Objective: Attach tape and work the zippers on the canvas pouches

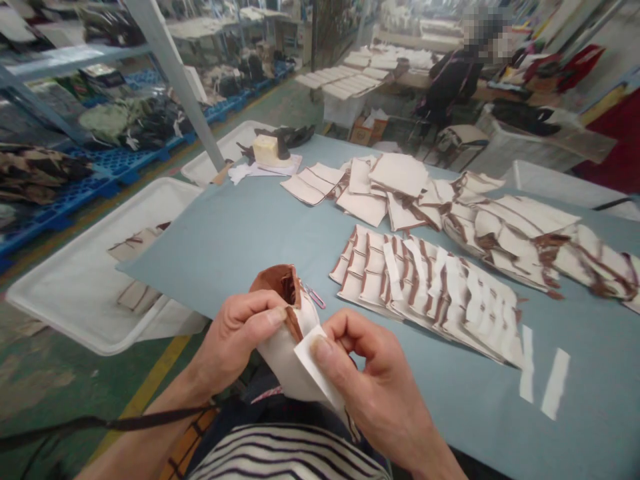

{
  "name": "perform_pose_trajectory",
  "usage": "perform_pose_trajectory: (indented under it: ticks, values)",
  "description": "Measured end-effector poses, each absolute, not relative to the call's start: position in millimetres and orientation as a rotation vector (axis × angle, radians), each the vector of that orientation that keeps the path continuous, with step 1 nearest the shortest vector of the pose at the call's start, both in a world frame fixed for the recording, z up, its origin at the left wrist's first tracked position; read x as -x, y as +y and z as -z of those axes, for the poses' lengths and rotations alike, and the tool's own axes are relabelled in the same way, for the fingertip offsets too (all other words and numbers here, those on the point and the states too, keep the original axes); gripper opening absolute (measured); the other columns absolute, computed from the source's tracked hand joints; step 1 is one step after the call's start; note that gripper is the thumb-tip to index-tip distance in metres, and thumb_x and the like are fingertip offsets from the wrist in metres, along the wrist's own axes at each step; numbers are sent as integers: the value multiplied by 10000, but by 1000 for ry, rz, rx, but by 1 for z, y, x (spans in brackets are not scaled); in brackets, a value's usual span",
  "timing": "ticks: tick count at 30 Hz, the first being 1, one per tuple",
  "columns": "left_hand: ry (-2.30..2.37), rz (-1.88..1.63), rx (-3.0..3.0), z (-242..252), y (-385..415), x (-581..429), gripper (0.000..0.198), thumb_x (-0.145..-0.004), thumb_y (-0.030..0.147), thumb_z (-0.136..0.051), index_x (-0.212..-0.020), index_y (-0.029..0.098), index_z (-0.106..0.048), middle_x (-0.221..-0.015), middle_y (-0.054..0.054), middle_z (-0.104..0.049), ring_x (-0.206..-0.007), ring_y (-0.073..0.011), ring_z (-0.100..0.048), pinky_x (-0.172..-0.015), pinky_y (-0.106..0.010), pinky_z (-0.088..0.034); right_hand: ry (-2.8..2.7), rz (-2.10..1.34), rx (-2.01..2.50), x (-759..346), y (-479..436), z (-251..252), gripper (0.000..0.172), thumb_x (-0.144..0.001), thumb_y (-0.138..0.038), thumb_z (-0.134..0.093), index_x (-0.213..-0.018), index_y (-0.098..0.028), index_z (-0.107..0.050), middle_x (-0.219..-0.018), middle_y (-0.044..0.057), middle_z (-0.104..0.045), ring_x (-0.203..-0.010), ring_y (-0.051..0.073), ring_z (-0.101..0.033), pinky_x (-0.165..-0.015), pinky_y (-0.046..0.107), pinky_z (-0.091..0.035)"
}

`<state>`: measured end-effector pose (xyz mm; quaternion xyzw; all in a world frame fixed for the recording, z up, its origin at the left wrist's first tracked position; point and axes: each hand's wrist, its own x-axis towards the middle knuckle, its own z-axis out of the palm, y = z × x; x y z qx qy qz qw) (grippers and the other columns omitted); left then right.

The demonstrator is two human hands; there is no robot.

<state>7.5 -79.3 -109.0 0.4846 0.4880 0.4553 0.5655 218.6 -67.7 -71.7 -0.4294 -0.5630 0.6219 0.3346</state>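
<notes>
Head view: the left hand is closed around the brown-lined mouth of a cream pouch, its thumb pressed flat on the brown edge. The right hand is closed likewise, its thumb pinning a white strip to the pouch's face with the fingers curled behind. The pouch is held upright just over the near edge of the blue-grey table. At the table's middle lies an overlapped row of pouches; toward its far side, a loose heap of cream pieces. Near its right front lie two loose strips, and off its left edge a white tray.
</notes>
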Motion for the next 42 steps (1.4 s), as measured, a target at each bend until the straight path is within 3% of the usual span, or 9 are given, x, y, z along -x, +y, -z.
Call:
perform_pose_trajectory:
  ticks: [9,30,42]
  values:
    - [1068,-996,-1196,106,-69,-23,476,-1050,486,-628,-692,174,-589,-632,43,-421,-574,-111,-331,-493,-246,-282,-1543,-1386,1251,-222,-65,70,280,-979,-392,-631,-759,-225,-589,-581,-75,-496,-489,91,-438,-490,226,-345]
    - [1119,-1001,-1309,100,-60,-31,440,-1078,369,-550,-675,196,-520,-636,53,-386,-570,-111,-331,-508,-253,-299,-1739,-1042,1370,-221,-58,74,271,-1003,-355,-601,-761,-240,-563,-556,-70,-485,-475,98,-423,-510,258,-285]
    - [1154,-1045,-1380,110,-57,-30,415,-1094,358,-536,-770,160,-701,-699,4,-619,-631,-139,-505,-581,-244,-413,-1749,-1044,1501,-220,-45,81,297,-956,-434,-641,-736,-253,-557,-497,-78,-469,-441,113,-429,-511,264,-265]
